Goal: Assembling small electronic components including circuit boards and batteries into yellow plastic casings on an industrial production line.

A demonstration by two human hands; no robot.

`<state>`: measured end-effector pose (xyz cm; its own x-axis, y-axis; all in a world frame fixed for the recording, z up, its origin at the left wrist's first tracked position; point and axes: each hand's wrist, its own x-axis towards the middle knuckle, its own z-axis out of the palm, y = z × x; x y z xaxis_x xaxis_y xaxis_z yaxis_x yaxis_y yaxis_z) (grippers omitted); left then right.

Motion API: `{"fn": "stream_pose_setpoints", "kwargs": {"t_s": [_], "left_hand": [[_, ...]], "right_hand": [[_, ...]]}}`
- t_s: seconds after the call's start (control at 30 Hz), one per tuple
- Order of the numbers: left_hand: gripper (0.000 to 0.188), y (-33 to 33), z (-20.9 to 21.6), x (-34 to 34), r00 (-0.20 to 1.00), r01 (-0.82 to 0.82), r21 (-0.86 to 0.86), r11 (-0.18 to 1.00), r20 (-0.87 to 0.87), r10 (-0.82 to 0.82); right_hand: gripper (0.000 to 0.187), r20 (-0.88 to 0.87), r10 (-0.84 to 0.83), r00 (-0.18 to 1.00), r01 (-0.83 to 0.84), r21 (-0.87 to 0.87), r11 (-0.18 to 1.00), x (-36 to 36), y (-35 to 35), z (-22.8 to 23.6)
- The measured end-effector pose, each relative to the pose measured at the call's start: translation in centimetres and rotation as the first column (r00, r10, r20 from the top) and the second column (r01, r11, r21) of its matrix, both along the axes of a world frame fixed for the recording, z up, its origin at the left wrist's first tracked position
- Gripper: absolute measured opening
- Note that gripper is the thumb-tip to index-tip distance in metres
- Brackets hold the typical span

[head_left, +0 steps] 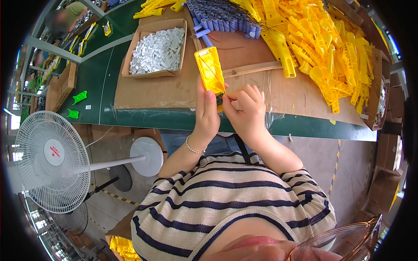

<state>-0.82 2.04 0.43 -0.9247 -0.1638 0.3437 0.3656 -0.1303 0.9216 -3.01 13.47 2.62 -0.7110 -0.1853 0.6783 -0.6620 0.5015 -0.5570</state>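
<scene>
My left hand (pixel 207 108) is wrapped round the lower end of a yellow plastic housing (pixel 209 69), a long open shell with ribs inside, tilted up over the table's near edge. A thin dark wire (pixel 212 71) runs along the inside of the shell toward my right fingertips. My right hand (pixel 247 106) is closed in a pinch at the shell's lower right corner, where the wire ends up. Between the hands shows a bit of a small green circuit board (pixel 219 101), mostly hidden by the fingers.
A cardboard box (pixel 126 65) of small white parts stands left; blue-purple cylinders (pixel 222 21) lie behind. Yellow housings (pixel 322 52) heap up at right beside a wooden strip (pixel 254 68). Green pieces (pixel 79 97) lie left on the green table. A white fan (pixel 54 156) stands near left.
</scene>
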Motion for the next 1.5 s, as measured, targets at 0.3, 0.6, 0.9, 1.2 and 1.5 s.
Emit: {"fn": "stream_pose_setpoints", "kwargs": {"t_s": [0.3, 0.6, 0.9, 1.2, 1.5], "left_hand": [[0.048, 0.0, 0.0, -0.2, 1.000, -0.021, -0.050, 0.999, -0.024, 0.019], [0.048, -0.5, -0.1, -0.3, 0.997, 0.040, -0.036, 0.999, -0.058, -0.042], [0.050, -0.4, -0.3, 0.0, 0.996, 0.065, -0.026, 0.998, -0.063, -0.066], [0.047, -0.7, -0.8, 0.3, 0.998, 0.066, 0.126, 0.990, 0.002, -0.066], [0.029, -0.8, -1.4, 0.2, 0.987, 0.020, 0.064, 0.998, 0.156, -0.030]], "right_hand": [[0.013, 0.109, 0.063, 0.992, -0.067, 0.041, 0.997, 0.1, 0.3, 0.7], [0.010, 0.611, 0.631, 0.478, -0.045, -0.700, 0.712, -0.9, 0.8, 0.7], [0.006, 0.647, 0.694, 0.316, 0.006, -0.733, 0.680, -1.2, 1.1, 0.1], [0.013, 0.770, 0.581, 0.264, 0.085, -0.619, 0.781, -0.7, 0.4, 0.7], [0.016, 0.796, 0.514, 0.320, 0.049, -0.556, 0.830, -0.3, 0.7, -1.7]]}}
